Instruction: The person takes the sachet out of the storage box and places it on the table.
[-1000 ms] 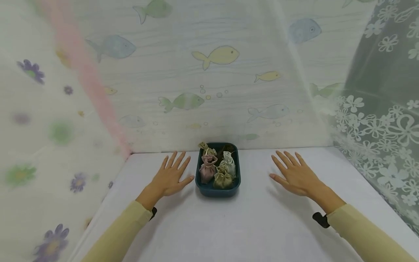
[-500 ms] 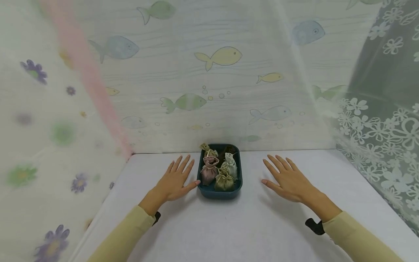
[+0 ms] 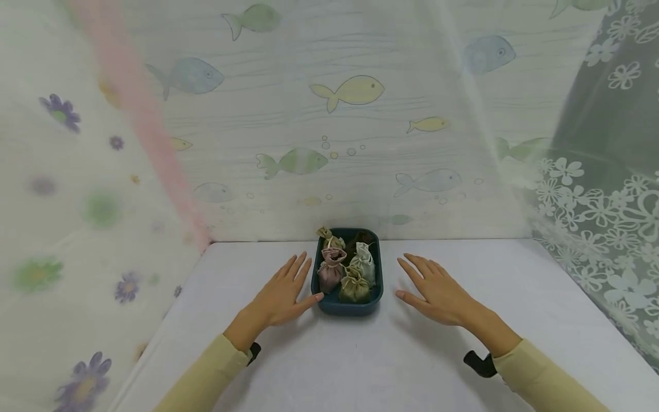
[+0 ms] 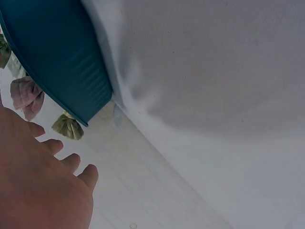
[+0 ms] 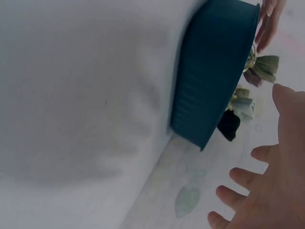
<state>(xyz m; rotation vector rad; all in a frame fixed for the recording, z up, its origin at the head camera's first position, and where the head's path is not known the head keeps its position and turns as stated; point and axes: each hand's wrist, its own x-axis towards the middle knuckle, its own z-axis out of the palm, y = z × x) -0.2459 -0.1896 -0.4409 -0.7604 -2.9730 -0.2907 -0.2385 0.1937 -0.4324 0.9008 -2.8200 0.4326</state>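
Note:
A dark teal rectangular tub (image 3: 349,309) stands on the white table near its back edge. Small drawstring pouches fill it: a pink one (image 3: 331,276) at left, an olive one (image 3: 354,288) in front, a pale mint one (image 3: 364,264) at right, a beige-green one (image 3: 331,237) at the back left and a dark one (image 3: 362,237) behind. My left hand (image 3: 280,297) hovers just left of the tub, fingers spread, thumb near its front left corner; whether it touches the rim I cannot tell. To the right, my right hand (image 3: 437,293) hovers apart from it, fingers extended. Both hold nothing.
A white cloth covers the table (image 3: 355,366). Behind it hangs a fish-print curtain (image 3: 355,171); a flower-print sheet (image 3: 87,229) hangs at the left and white floral lace (image 3: 607,212) at the right. Each wrist carries a black strap piece (image 3: 480,364).
Both hands have moved inward toward the tub, the right one farther leftward. The whole view has shifted slightly. The tub and its pouches stay in place on the table.

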